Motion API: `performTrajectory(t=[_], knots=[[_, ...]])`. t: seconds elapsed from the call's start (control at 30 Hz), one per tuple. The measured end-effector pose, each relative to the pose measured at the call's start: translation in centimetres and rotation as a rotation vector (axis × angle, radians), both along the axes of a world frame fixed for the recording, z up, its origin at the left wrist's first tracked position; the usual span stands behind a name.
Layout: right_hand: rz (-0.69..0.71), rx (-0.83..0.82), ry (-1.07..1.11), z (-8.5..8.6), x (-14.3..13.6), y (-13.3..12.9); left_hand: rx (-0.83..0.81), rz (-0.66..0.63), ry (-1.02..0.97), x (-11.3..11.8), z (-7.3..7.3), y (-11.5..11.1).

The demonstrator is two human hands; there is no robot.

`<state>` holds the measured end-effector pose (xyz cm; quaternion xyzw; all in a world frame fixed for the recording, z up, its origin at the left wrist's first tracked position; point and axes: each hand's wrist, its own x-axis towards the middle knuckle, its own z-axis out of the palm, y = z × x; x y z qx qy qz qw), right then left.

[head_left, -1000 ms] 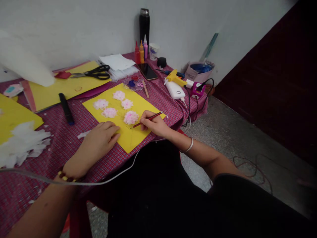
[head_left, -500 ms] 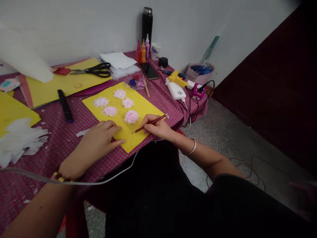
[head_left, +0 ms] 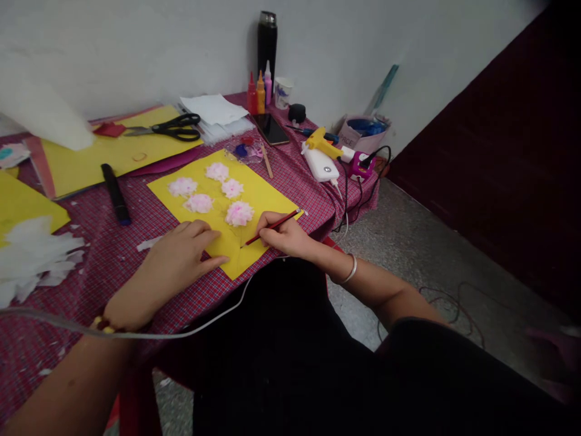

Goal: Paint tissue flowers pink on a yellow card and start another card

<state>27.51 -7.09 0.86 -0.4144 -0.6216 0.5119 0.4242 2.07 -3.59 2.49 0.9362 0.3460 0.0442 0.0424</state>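
Your right grip (head_left: 287, 237) pinches the pencil (head_left: 285, 218); its long axis runs near-left to far-right, tip at the yellow sheet (head_left: 258, 194), near side of 5 pink flowers (head_left: 239, 213). Your left grip (head_left: 177, 257), thumb spread, rests over the sheet's left edge. The far-right box (head_left: 363, 143) reads "ACE", first letter unclear.

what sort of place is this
Probably a makeshift craft corner, though whether in a home or a classroom I can't tell: black-handled scissors, a yellow glue gun and a yellow sheet bearing fluffy pink-and-white flowers share a plaid-covered table.
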Motion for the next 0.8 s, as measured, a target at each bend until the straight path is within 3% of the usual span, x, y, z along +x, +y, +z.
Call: performTrajectory(t=[0.17,0.47,0.63,0.8], knots=[[-0.129,0.033,0.007,-0.29,0.09,0.32,-0.014,-0.006,0.001,-0.15,-0.21,0.25],[-0.233,0.002,0.074,-0.36,0.46,0.97,0.004,-0.019,-0.012,-0.29,-0.32,0.27],[-0.082,-0.062,0.116,-0.2,0.37,0.72,0.013,-0.026,0.003,-0.25,-0.29,0.29],[0.037,-0.02,0.09,-0.15,0.25,0.46,0.01,-0.019,0.007,-0.28,-0.28,0.25]])
